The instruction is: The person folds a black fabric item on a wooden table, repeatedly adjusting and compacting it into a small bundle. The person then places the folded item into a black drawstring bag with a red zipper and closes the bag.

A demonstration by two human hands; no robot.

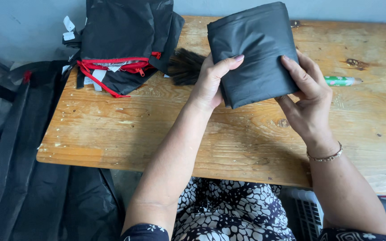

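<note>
- A folded black fabric bundle (255, 53) is gripped by the left hand (211, 82) and right hand (307, 98).
- Its long axis is tilted slightly, pointing away across the wooden table (112, 129).

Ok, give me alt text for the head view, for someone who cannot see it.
Both bare hands, left hand and right hand, hold a folded dark grey fabric bundle above a worn wooden table. A stack of black fabric pieces with red zips lies at the far left.
</note>
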